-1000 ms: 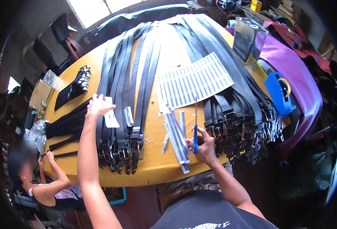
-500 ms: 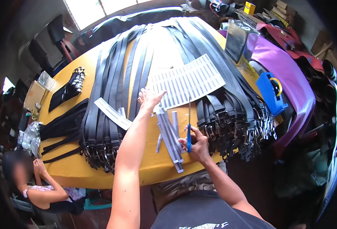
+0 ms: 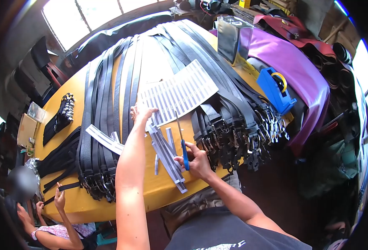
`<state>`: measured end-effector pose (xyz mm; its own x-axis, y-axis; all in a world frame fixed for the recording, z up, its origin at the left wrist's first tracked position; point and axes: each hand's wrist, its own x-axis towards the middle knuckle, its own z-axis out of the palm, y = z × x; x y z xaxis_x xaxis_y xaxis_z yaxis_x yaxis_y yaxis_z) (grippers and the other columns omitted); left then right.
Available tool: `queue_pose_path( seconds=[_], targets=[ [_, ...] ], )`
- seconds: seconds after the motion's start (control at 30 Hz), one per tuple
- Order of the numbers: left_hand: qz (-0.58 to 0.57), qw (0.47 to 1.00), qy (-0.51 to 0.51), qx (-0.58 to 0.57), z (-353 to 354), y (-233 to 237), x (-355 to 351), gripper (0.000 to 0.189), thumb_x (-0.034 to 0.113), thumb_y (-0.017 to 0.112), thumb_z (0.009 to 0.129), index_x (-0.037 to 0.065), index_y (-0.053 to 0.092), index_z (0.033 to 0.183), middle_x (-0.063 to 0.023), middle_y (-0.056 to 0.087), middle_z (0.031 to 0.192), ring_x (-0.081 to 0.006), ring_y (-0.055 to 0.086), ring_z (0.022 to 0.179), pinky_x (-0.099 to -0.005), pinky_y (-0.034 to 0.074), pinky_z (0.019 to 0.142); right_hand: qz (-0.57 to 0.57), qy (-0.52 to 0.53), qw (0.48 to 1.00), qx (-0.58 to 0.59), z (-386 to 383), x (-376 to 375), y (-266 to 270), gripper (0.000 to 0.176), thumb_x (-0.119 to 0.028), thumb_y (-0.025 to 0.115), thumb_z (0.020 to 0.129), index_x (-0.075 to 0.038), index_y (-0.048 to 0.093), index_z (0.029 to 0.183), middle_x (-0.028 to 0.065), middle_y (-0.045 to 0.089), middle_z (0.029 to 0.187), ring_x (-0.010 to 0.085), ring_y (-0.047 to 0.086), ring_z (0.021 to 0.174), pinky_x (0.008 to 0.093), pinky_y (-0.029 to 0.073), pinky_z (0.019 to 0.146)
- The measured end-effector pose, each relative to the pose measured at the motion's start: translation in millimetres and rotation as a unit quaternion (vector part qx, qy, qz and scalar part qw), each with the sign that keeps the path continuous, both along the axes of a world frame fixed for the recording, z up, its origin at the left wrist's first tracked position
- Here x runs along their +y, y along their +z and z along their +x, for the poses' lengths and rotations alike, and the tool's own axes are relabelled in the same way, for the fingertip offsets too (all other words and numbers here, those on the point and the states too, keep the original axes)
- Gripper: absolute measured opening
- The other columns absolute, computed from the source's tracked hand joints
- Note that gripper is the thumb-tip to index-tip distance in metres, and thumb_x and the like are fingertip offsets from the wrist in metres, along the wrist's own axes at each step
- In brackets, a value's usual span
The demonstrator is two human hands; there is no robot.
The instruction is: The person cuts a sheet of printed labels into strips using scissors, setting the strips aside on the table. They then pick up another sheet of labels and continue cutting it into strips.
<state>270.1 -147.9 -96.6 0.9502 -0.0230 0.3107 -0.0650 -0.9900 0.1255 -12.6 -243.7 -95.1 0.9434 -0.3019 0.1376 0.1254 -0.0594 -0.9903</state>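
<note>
Yellow tabletop — scissors in right hand — left hand at striped sheet, grip unclear

I can't read a single word from here: the white print on the near dark shirt may be lettering, and the marks on the striped sheet beyond are too small.
</note>
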Motion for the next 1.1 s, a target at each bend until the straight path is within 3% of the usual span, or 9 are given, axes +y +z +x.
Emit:
queue_pose_path(
  seconds=[0.2, 0.27, 0.37, 0.47, 0.5, 0.73, 0.83, 1.0, 1.1],
  targets=[
    [-0.031, 0.999, 0.011, 0.004, 5.2, 1.9, -6.3, 0.058, 0.032, 0.076, 0.073, 0.001, 0.051, 0.115, -0.0158, 0.061, 0.102, -0.0315, 0.062, 0.099, -0.0428, 0.049, 0.086, -0.014, -0.005, 1.000, -0.015, 0.4, -1.2, -2.3, 0.055, -0.021, 0.075, 0.079, 0.006, 0.049, 0.120, 0.0118, 0.067, 0.070, 0.0086, 0.061, 0.059, 0.0268, 0.048, 0.053],
    [-0.096, 0.995, 0.010, 0.003, 5.8, 6.3, -7.2, 0.057, 0.030, 0.077, 0.073, 0.002, 0.051, 0.115, -0.0154, 0.061, 0.102, -0.0312, 0.062, 0.099, -0.0427, 0.049, 0.086, -0.019, -0.005, 1.000, -0.018, 1.0, -1.1, -2.9, 0.055, -0.021, 0.075, 0.079, 0.006, 0.049, 0.120, 0.0123, 0.067, 0.070, 0.0087, 0.061, 0.059, 0.0267, 0.048, 0.053],
    [-0.219, 0.976, -0.005, -0.006, 4.5, 16.5, -4.2, 0.033, 0.016, 0.073, 0.077, 0.004, 0.056, 0.102, -0.0128, 0.064, 0.094, -0.0277, 0.064, 0.085, -0.0389, 0.051, 0.080, -0.019, -0.002, 1.000, -0.007, -0.8, -1.6, 2.5, 0.056, -0.021, 0.076, 0.079, 0.007, 0.049, 0.121, 0.0124, 0.068, 0.071, 0.0089, 0.062, 0.060, 0.0263, 0.048, 0.054],
    [-0.366, 0.930, -0.034, -0.017, 18.9, 16.5, 3.5, 0.021, 0.015, 0.071, 0.078, 0.004, 0.059, 0.090, -0.0107, 0.065, 0.082, -0.0265, 0.064, 0.074, -0.0373, 0.051, 0.073, -0.015, 0.002, 1.000, 0.007, -2.4, -1.4, 7.0, 0.057, -0.021, 0.076, 0.079, 0.007, 0.049, 0.121, 0.0119, 0.067, 0.071, 0.0088, 0.061, 0.060, 0.0259, 0.048, 0.054],
    [-0.395, 0.914, -0.052, -0.082, 21.4, 19.9, 4.5, 0.017, 0.015, 0.071, 0.080, 0.003, 0.059, 0.083, -0.0110, 0.065, 0.075, -0.0241, 0.065, 0.072, -0.0360, 0.050, 0.069, -0.012, 0.004, 1.000, 0.010, -2.3, -1.6, 7.2, 0.057, -0.021, 0.076, 0.079, 0.007, 0.049, 0.121, 0.0117, 0.067, 0.072, 0.0086, 0.061, 0.060, 0.0258, 0.048, 0.054],
    [-0.589, 0.762, -0.187, -0.197, 51.7, 58.5, 19.2, 0.014, 0.006, 0.061, 0.088, -0.002, 0.059, 0.100, -0.0104, 0.066, 0.094, -0.0162, 0.063, 0.088, -0.0251, 0.048, 0.078, -0.010, -0.001, 1.000, 0.020, -1.6, 0.1, 5.8, 0.058, -0.017, 0.075, 0.079, 0.007, 0.047, 0.124, 0.0101, 0.068, 0.073, 0.0062, 0.059, 0.061, 0.0244, 0.048, 0.055],
    [-0.602, 0.744, -0.170, -0.235, 35.3, 102.3, 22.6, 0.025, 0.006, 0.058, 0.090, -0.006, 0.056, 0.112, -0.0169, 0.064, 0.104, -0.0198, 0.063, 0.093, -0.0283, 0.050, 0.084, -0.016, 0.004, 0.999, 0.050, -3.6, 1.1, 12.2, 0.055, -0.011, 0.073, 0.081, 0.004, 0.045, 0.127, 0.0093, 0.069, 0.073, 0.0058, 0.060, 0.061, 0.0238, 0.049, 0.054],
    [-0.663, 0.699, -0.150, -0.224, 19.1, 158.7, 57.9, 0.019, 0.008, 0.067, 0.086, -0.005, 0.065, 0.100, -0.0118, 0.068, 0.090, -0.0161, 0.064, 0.084, -0.0255, 0.050, 0.077, 0.002, -0.018, 1.000, -0.002, -1.2, 0.2, -7.3, 0.055, -0.013, 0.073, 0.082, -0.005, 0.045, 0.129, 0.0088, 0.069, 0.074, 0.0071, 0.060, 0.057, 0.0240, 0.050, 0.052],
    [-0.654, 0.713, -0.169, -0.189, -0.1, 164.4, 105.9, 0.022, 0.009, 0.069, 0.084, -0.005, 0.065, 0.102, -0.0104, 0.066, 0.095, -0.0140, 0.062, 0.088, -0.0242, 0.048, 0.081, 0.055, -0.036, 0.997, -0.027, -0.1, 2.2, -12.2, 0.058, -0.013, 0.072, 0.082, -0.007, 0.043, 0.132, 0.0081, 0.070, 0.076, 0.0069, 0.060, 0.058, 0.0230, 0.050, 0.053]
  ],
)
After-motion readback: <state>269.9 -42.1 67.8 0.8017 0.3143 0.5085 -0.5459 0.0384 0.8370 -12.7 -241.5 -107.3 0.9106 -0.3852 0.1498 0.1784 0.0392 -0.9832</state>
